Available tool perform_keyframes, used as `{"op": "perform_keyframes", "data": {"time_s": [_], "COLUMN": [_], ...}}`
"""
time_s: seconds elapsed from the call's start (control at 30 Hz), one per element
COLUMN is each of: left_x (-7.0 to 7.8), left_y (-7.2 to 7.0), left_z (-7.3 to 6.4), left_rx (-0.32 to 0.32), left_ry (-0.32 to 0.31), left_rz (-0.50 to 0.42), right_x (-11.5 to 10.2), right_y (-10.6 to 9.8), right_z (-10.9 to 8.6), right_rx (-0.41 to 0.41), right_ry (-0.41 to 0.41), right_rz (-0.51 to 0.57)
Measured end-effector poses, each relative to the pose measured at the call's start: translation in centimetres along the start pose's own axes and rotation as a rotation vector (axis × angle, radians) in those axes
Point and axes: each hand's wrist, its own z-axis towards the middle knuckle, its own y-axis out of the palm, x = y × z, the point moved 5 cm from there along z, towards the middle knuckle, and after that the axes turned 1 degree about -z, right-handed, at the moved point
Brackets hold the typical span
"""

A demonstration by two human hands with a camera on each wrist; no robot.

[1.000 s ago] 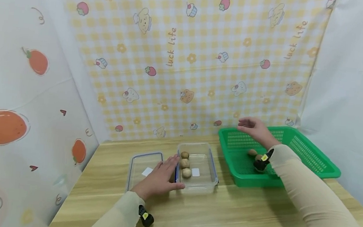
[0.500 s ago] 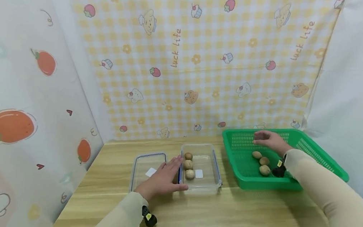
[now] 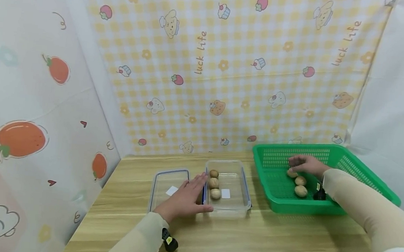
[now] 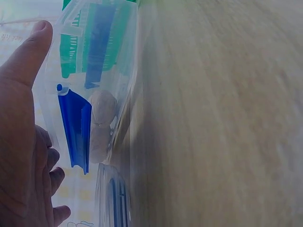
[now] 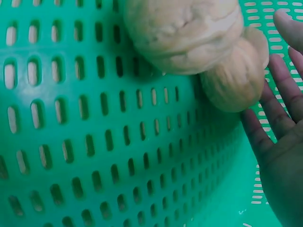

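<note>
Three walnuts (image 3: 213, 183) lie in a row along the left side of a clear plastic box (image 3: 237, 180) with blue clips. Beside that left wall is my left hand (image 3: 186, 198), fingers extended and thumb near the front corner; whether it touches the box I cannot tell. In the green basket (image 3: 306, 209) at the right, three more walnuts (image 3: 301, 191) sit on the floor. My right hand (image 3: 308, 166) is inside the basket at the farthest walnut (image 3: 292, 174), partly covering it. The right wrist view shows its fingers (image 5: 283, 92) spread close to the walnuts, with no grip visible.
A clear lid (image 3: 162, 180) with a blue seal lies flat on the wooden table (image 3: 242, 241), left of the box and partly under the left hand. A checked cloth (image 3: 205, 86) hangs behind the table, with a white cloth (image 3: 401, 119) at the right.
My right hand has come down from above the basket's left rim into the basket, towards the far walnut. The left hand stays beside the box. The head view has shifted slightly.
</note>
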Motion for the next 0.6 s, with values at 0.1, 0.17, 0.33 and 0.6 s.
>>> {"op": "perform_keyframes", "data": {"time_s": [0.1, 0.17, 0.33, 0.6], "left_x": [-0.1, -0.2, -0.2, -0.1], "left_y": [0.0, 0.1, 0.2, 0.1], "left_z": [0.1, 0.1, 0.1, 0.1], "left_rx": [0.000, 0.002, -0.004, -0.007], "left_ry": [-0.004, -0.008, -0.015, -0.015], "left_rz": [0.004, 0.009, 0.014, 0.009], "right_x": [0.2, 0.5, 1.1, 1.1], "right_y": [0.1, 0.0, 0.0, -0.3], "right_z": [0.3, 0.4, 1.0, 1.4], "right_rx": [-0.028, -0.037, -0.059, -0.062], "right_ry": [0.018, 0.035, 0.050, 0.045], "right_rz": [-0.017, -0.026, -0.087, -0.168]}}
